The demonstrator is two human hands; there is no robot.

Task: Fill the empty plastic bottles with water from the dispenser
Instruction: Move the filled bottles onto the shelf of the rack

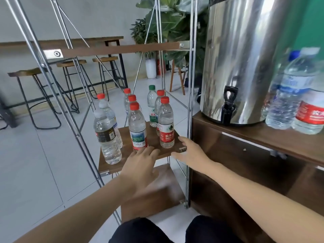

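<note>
Several capped plastic bottles stand on a small wooden shelf (157,137) of a metal rack. Nearest me are a red-capped bottle with a picture label (137,127) and a red-labelled bottle (166,123). A dark-labelled bottle (107,135) stands at the shelf's left. My left hand (140,165) reaches over the shelf's front edge, fingers straight, just below the picture-label bottle. My right hand (189,151) hovers open at the shelf's right corner, next to the red-labelled bottle. The steel dispenser (245,58) with its black tap (228,106) stands on the counter to the right.
Two more bottles (298,95) stand on the brown counter (263,135) right of the dispenser. The rack's metal posts (190,102) and diagonal rods frame the shelf. Stools, a table and a plant sit behind. A lower shelf (157,199) lies beneath my hands.
</note>
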